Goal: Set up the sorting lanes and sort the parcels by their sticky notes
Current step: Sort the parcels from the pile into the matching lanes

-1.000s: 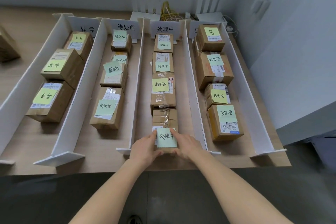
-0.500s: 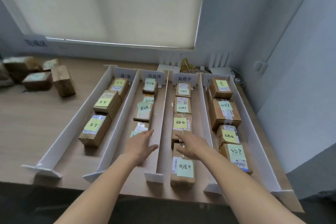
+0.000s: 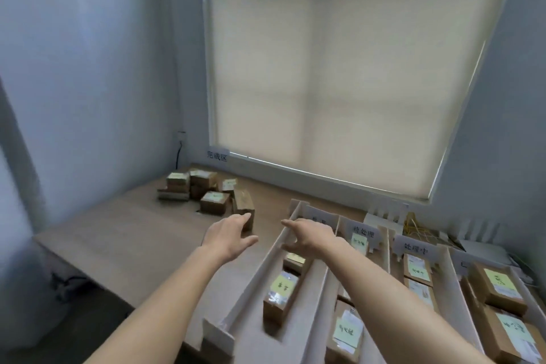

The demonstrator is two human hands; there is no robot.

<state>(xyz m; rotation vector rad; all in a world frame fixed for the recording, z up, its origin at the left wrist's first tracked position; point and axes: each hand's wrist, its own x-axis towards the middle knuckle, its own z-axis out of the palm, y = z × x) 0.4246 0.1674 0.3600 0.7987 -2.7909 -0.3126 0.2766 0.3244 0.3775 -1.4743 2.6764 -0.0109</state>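
Observation:
White foam-board lanes (image 3: 267, 257) run across the right of the wooden table (image 3: 133, 233), each holding brown parcels with green sticky notes, such as a parcel in the leftmost lane (image 3: 280, 298). A pile of unsorted parcels (image 3: 204, 190) lies at the table's back left. My left hand (image 3: 229, 235) is stretched out above the table toward that pile, fingers straight, holding nothing. My right hand (image 3: 310, 235) reaches over the far end of the leftmost lane, fingers extended, also holding nothing.
A paper sign (image 3: 217, 154) is stuck on the wall under the window blind (image 3: 339, 83). Lane label cards (image 3: 363, 232) stand at the lanes' far ends. Yellow cables (image 3: 413, 223) lie behind them. Walls close in left and right.
Both hands let go of the front parcel in the third lane and moved up and left toward the pile. My view swung left and upward.

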